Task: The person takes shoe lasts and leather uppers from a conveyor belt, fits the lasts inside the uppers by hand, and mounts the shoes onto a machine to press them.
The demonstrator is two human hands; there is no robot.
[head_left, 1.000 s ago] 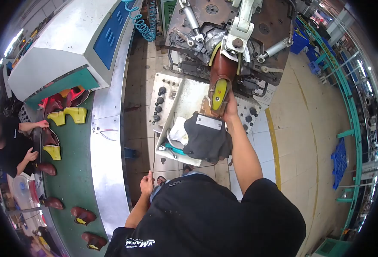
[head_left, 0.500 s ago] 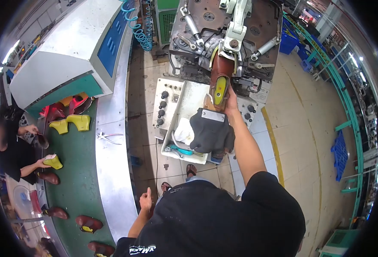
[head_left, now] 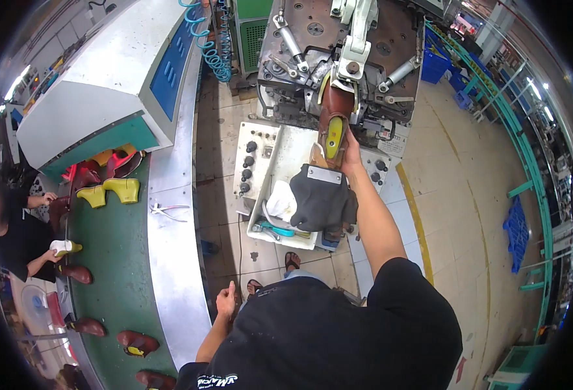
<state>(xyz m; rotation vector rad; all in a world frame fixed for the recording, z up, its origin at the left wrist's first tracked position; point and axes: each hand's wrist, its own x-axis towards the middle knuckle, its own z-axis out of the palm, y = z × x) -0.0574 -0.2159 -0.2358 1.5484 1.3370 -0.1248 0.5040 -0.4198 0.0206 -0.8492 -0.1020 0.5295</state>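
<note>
A reddish-brown leather shoe (head_left: 338, 103) on a yellow-green last (head_left: 334, 135) sits in the machine (head_left: 348, 68), its far end between the machine's pads. My right hand (head_left: 352, 156) grips the shoe's right side near the close end; its fingers are mostly hidden behind the shoe. Directly below is a black cloth cover (head_left: 322, 201) with a metal plate. My left hand (head_left: 226, 301) hangs low beside the metal edge of the conveyor, one digit stretched out, with nothing visible in it.
A white tray (head_left: 258, 229) holds a white cloth and a teal-handled tool. Left, a green conveyor (head_left: 114, 260) carries brown shoes and yellow lasts (head_left: 121, 190); pliers (head_left: 168, 212) lie on its metal edge. A co-worker (head_left: 23, 234) handles a last there.
My right hand stays on the shoe, and my left hand has barely moved. Across the conveyor, the co-worker's hand has drawn back slightly with the yellow last, which now shows a white part.
</note>
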